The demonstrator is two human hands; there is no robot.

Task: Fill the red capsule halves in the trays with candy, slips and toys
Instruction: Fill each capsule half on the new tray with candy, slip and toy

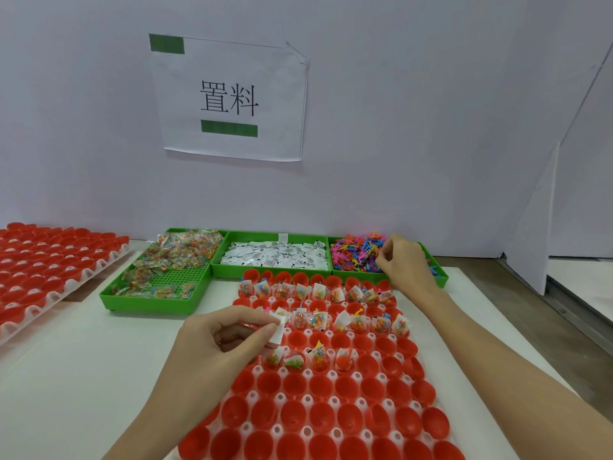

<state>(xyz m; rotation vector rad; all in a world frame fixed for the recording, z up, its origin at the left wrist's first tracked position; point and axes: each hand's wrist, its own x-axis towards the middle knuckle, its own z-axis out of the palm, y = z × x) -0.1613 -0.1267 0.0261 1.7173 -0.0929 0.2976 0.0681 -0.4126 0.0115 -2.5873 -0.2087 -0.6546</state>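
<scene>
A white tray (306, 400) of red capsule halves (298, 383) lies in front of me. Its two far rows and part of the fourth row hold candy packets, slips and toys; the near rows are bare. My left hand (215, 340) pinches a white paper slip (277, 330) over the tray's left side, near the third row. My right hand (403, 260) reaches into the green bin of small coloured toys (355, 255) at the back right, fingertips pinched among them. I cannot see what they hold.
Three green bins stand along the wall: candy packets (166, 260) on the left, white slips (275, 257) in the middle, toys on the right. A second tray of red halves (43, 263) sits at the far left. A paper sign (229, 97) hangs on the wall.
</scene>
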